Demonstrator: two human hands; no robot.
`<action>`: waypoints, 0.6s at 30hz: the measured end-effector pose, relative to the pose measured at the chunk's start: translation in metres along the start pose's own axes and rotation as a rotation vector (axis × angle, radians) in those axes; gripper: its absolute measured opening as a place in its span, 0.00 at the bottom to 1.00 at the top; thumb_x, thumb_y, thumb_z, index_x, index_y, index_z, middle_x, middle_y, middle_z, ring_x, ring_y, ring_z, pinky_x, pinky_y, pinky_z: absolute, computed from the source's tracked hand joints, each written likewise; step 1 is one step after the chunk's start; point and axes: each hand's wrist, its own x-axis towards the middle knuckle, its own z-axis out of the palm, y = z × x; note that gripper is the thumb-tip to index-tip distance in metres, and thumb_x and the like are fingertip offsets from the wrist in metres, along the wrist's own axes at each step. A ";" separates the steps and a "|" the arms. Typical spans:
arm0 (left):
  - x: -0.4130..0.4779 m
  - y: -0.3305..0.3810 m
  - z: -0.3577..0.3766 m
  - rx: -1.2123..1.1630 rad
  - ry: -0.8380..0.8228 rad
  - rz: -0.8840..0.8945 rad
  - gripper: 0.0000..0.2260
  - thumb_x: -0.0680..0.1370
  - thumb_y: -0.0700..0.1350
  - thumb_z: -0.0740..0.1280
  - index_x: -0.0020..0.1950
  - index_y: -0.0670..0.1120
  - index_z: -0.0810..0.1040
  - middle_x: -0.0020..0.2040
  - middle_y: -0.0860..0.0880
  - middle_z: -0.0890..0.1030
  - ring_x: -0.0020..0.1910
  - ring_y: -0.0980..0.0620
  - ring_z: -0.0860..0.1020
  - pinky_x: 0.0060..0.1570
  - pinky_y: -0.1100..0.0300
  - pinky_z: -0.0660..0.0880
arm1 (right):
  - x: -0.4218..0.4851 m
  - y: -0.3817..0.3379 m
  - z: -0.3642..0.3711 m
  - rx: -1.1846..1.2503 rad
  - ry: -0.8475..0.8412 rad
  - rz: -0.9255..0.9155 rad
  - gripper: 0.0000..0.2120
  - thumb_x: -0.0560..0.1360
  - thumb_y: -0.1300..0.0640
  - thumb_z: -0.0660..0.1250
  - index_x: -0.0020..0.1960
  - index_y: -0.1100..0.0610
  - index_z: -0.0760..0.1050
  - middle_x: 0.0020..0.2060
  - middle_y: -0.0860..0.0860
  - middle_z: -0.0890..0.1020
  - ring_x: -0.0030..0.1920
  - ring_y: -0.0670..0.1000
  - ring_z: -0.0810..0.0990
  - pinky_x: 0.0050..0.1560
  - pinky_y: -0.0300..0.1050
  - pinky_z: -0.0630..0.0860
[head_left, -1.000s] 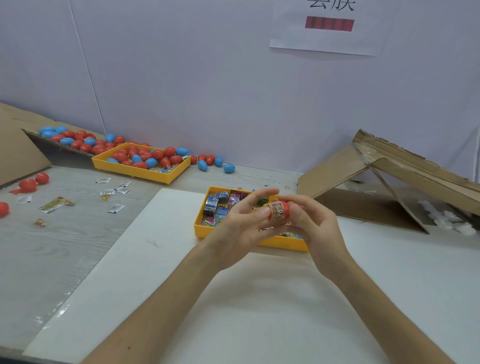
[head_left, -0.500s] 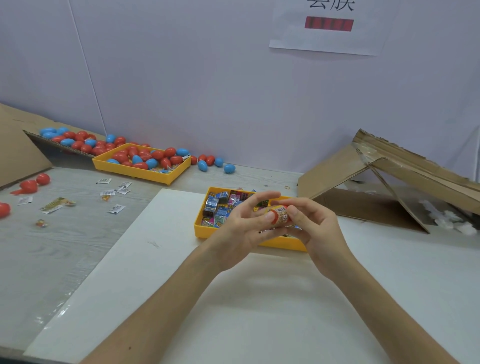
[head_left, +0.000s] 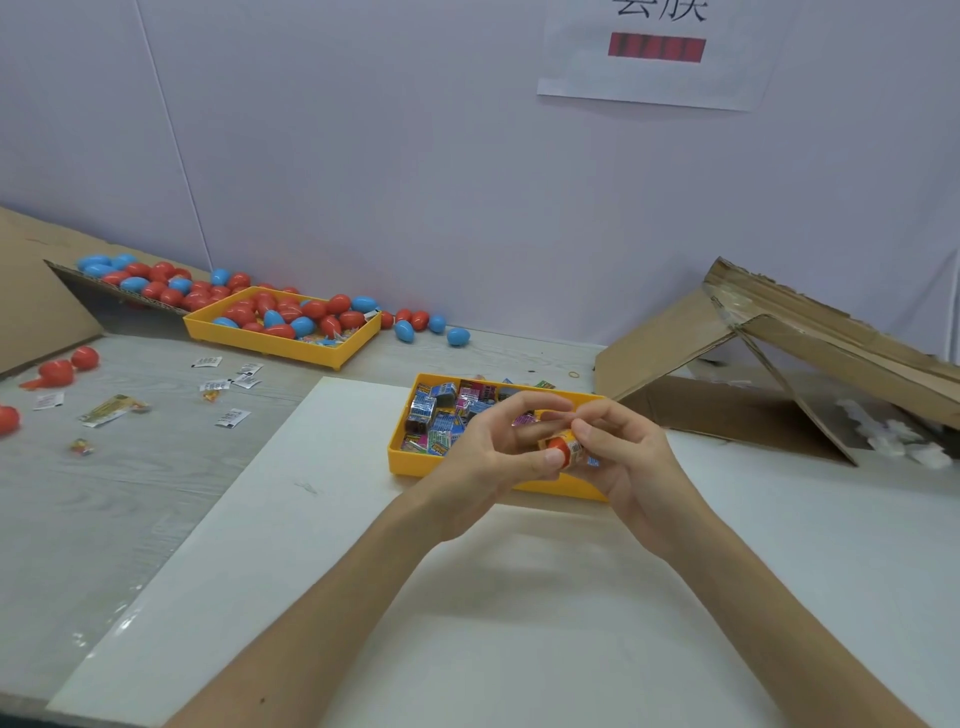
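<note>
Both hands meet over the near yellow tray (head_left: 415, 465), which holds several small foil-wrapped packets (head_left: 436, 410). Between them is a small red egg-shaped capsule with a printed wrapper (head_left: 563, 447) around it. My left hand (head_left: 488, 457) pinches the capsule with thumb and curled fingers from the left. My right hand (head_left: 628, 457) grips it from the right, fingers curled round it. Most of the capsule is hidden by the fingers.
A second yellow tray (head_left: 280, 345) at the back left holds red and blue plastic eggs (head_left: 291, 317), with more on a cardboard ramp (head_left: 130, 280). Loose packets (head_left: 228, 384) lie on the grey table. A folded cardboard box (head_left: 769, 364) stands at right. A white board (head_left: 519, 597) lies under my arms.
Both hands have sunk slightly toward me while turning the capsule between the fingers. The wrapper sits closer round it. Nothing else on the table has moved.
</note>
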 end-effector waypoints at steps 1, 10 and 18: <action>0.000 0.000 0.000 0.006 0.000 0.002 0.20 0.77 0.33 0.69 0.68 0.44 0.74 0.62 0.41 0.82 0.59 0.46 0.80 0.54 0.58 0.79 | 0.000 0.000 0.000 0.004 0.005 -0.002 0.01 0.73 0.62 0.71 0.45 0.59 0.80 0.43 0.59 0.82 0.41 0.54 0.82 0.44 0.49 0.82; 0.001 0.002 0.001 -0.112 0.025 0.031 0.20 0.78 0.38 0.67 0.70 0.42 0.72 0.59 0.41 0.82 0.59 0.45 0.81 0.59 0.53 0.79 | 0.001 0.001 0.006 0.025 0.012 -0.033 0.11 0.76 0.55 0.68 0.54 0.61 0.80 0.51 0.62 0.82 0.50 0.56 0.82 0.49 0.50 0.82; -0.001 0.004 0.001 -0.290 -0.014 -0.017 0.18 0.81 0.42 0.64 0.71 0.44 0.71 0.63 0.37 0.79 0.62 0.42 0.80 0.60 0.52 0.78 | -0.001 0.003 0.008 -0.004 0.055 -0.078 0.17 0.72 0.59 0.71 0.58 0.66 0.77 0.49 0.62 0.84 0.49 0.64 0.83 0.51 0.56 0.81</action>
